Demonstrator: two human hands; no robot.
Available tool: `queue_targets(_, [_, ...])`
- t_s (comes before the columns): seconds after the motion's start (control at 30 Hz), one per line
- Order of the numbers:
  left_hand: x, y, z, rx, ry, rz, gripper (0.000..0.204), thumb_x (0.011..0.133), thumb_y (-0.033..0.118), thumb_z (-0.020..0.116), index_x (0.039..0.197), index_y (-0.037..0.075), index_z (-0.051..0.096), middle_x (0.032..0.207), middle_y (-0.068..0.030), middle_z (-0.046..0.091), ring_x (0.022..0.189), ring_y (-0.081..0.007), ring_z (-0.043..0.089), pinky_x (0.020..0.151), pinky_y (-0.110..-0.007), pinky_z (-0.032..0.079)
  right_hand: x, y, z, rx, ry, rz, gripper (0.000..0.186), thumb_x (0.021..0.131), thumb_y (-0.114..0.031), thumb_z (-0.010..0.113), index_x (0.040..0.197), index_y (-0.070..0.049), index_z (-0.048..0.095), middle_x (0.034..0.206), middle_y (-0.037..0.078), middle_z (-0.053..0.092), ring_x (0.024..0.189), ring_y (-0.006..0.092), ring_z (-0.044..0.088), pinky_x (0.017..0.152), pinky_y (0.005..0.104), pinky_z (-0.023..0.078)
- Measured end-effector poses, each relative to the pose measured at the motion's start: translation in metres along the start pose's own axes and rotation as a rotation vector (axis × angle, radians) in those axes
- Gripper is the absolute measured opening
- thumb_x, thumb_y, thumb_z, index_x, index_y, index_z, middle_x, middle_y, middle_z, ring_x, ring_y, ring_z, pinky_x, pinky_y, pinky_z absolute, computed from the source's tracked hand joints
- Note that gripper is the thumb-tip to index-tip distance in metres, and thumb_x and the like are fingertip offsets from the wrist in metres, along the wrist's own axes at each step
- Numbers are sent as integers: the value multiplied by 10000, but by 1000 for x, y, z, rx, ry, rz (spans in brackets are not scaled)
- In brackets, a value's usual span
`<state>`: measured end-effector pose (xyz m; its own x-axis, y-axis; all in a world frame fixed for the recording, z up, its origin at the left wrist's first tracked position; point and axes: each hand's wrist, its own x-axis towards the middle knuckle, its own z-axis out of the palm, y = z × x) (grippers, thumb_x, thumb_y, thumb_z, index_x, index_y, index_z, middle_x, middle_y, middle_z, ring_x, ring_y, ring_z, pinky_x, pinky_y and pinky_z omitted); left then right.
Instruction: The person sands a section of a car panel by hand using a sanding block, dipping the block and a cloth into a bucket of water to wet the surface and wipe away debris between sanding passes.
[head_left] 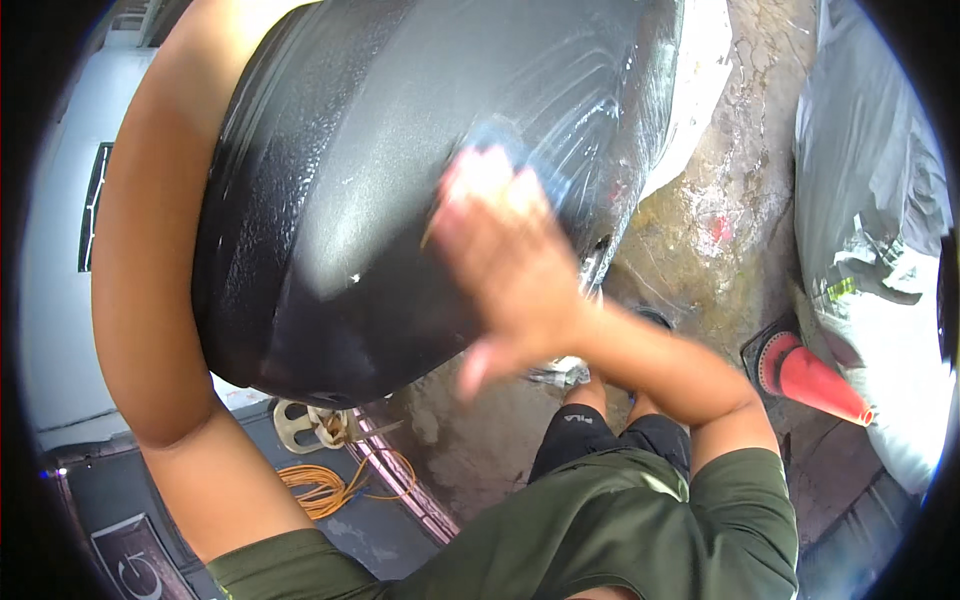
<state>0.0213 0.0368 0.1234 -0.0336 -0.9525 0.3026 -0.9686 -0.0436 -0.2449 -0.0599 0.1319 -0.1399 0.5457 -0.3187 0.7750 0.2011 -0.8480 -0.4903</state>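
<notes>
A large curved black panel [370, 190], like a vehicle body part, fills the upper middle. It is wet, with droplets on its left side and milky streaks on its right. My right hand [505, 250] is blurred by motion and lies over the panel, pressing a blue-grey pad [500, 135] to its surface. The pad's kind cannot be made out. A thin yellowish edge shows beside the fingers, and the thumb sticks out to the side. My left arm reaches up around the panel's left side; its hand lies beyond the top edge, out of view.
A red traffic cone [815, 380] lies tipped at right, beside grey and white sheeting [870, 150]. Wet, stained floor [700, 250] runs between the sheeting and the panel. At lower left are a coiled orange hose [320, 490], a pale reel-like piece [295, 425] and a framed sign [145, 560].
</notes>
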Motion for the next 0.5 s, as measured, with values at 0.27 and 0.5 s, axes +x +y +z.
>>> queue_targets(0.27, [2, -18, 9, -18, 10, 155, 246, 930, 230, 756, 968, -5, 694, 869, -175, 736, 789, -277, 712, 730, -412, 549, 44, 13, -32, -83, 37, 184, 1042, 905, -649, 585, 1625, 34, 267, 1693, 289, 225, 1603, 346, 209, 1298, 469, 154])
queue_targets(0.5, [8, -27, 17, -27, 41, 131, 283, 907, 244, 772, 1013, -10, 703, 937, -226, 727, 878, -325, 724, 779, -433, 554, 45, 7, -19, -21, 197, 115, 1092, 883, -806, 519, 1582, 17, 356, 1654, 318, 289, 1551, 473, 265, 1259, 567, 202])
